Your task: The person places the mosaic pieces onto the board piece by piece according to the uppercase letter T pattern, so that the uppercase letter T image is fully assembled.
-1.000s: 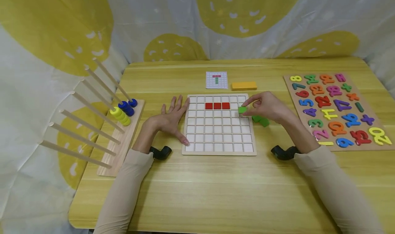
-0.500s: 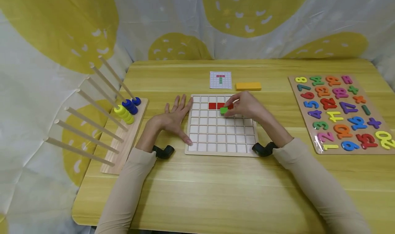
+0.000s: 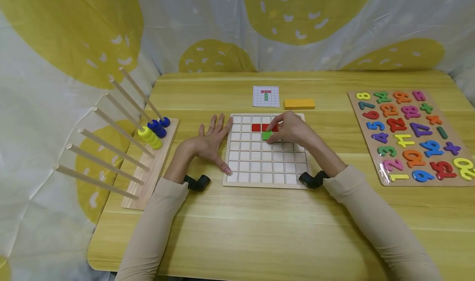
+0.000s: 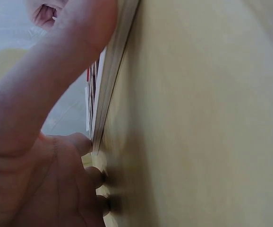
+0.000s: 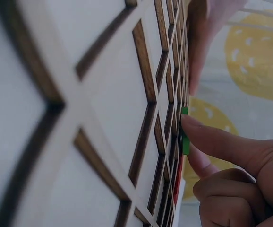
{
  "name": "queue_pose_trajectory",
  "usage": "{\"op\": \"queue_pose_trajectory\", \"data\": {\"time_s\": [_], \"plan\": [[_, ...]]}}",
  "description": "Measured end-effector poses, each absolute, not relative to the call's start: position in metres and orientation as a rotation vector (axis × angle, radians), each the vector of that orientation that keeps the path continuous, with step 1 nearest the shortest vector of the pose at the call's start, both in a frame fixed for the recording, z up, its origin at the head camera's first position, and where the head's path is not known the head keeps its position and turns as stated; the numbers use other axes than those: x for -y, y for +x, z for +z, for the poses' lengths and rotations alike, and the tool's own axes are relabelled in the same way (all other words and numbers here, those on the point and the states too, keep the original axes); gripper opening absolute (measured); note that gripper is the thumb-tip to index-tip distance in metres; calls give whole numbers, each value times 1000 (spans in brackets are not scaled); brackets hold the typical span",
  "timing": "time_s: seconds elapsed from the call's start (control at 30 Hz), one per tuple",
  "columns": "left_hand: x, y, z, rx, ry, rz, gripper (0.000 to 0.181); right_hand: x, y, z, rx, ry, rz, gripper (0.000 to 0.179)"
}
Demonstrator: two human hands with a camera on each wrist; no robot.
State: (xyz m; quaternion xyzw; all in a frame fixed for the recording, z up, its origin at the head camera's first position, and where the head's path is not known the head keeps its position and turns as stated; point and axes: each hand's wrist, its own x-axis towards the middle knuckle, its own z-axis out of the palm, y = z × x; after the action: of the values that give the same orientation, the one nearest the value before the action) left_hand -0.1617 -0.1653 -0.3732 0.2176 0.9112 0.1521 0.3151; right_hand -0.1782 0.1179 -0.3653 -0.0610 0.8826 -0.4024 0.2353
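Toward 12 o'clock from the board's (image 3: 266,165) centre, we see the right hand (image 3: 292,129) pinching one green tile (image 3: 266,136) between thumb and forefinger, its other fingers folded back toward the palm. We find that tile just below the middle one of three red tiles (image 3: 256,127), which make a row nearer the board's 12 o'clock edge; whether it sits fully down in the grid we cannot tell. At the board's 9 o'clock side we have the left hand (image 3: 208,146), fingers fanned wide and gripping nothing, the thumb on the corner at 7 o'clock and the forefinger against the rim near 10. Both arms wear beige sleeves (image 3: 153,227), with a black fitting (image 3: 198,183) at each wrist. Beyond the board at 12 o'clock we spot a small card (image 3: 256,101) printed with a red bar over a green stem, and just beside it, at 1 o'clock, an orange block (image 3: 299,104). Well apart at 3 o'clock we see a number board (image 3: 423,118) full of coloured digits and signs. Out at 9 o'clock we have a peg stand (image 3: 156,163) with yellow beads (image 3: 149,138) and blue beads (image 3: 158,129) on its far pegs. All of it rests on a wooden table (image 3: 245,231), behind which we see a pale cloth (image 3: 163,13) with big yellow shapes.
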Motion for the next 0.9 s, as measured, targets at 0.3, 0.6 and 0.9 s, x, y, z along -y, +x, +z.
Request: {"op": "queue_pose_trajectory", "data": {"time_s": [0.3,0.6,0.9], "plan": [[165,-161,-372,-2400,570,409,160,-115,-177,-364,-2456,-170,-1082,28],[165,-161,-372,-2401,574,407,160,-116,-175,-364,-2458,-155,-1117,27],[165,-161,-372,-2402,569,410,160,-117,-177,-367,-2446,-153,-1129,28]]}}
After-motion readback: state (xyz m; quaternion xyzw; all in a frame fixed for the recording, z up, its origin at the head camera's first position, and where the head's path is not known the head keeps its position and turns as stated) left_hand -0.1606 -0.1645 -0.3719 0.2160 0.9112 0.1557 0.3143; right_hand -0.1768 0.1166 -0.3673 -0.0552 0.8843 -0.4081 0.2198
